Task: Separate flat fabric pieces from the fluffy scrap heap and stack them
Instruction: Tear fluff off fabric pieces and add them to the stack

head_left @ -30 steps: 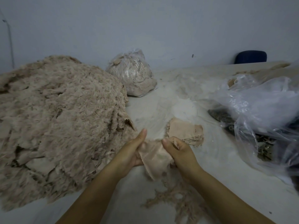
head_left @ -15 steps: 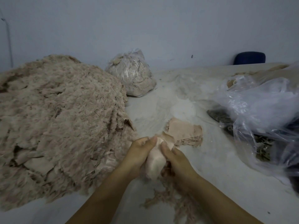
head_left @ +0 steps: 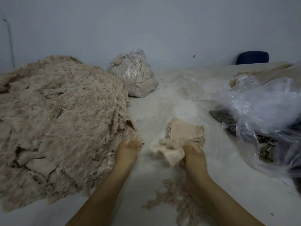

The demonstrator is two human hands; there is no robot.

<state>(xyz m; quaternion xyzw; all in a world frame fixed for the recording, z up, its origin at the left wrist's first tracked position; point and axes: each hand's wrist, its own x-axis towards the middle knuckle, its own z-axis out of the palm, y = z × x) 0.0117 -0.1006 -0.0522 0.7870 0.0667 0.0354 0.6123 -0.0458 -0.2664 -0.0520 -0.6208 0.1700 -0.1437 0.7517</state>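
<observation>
left hand (head_left: pixel 127 148): pinching fluff at heap (head_left: pixel 57 124) edge
right hand (head_left: pixel 194 158): gripping fabric piece (head_left: pixel 169 152)
stack (head_left: pixel 185 132): just beyond
table (head_left: pixel 236 185): bare strip between heap and bags
tied bag (head_left: pixel 133 75): beige scraps

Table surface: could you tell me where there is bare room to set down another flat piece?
Bare table lies between the fluffy heap and the small stack of flat pieces, running back toward the tied bag. Crowded: loose plastic bags at right, fluff strands near the wrists.

We see a plain pale wall (head_left: pixel 162 22) behind the dusty counter (head_left: pixel 162 98). A dark blue chair back (head_left: pixel 252 57) shows beyond it.
</observation>
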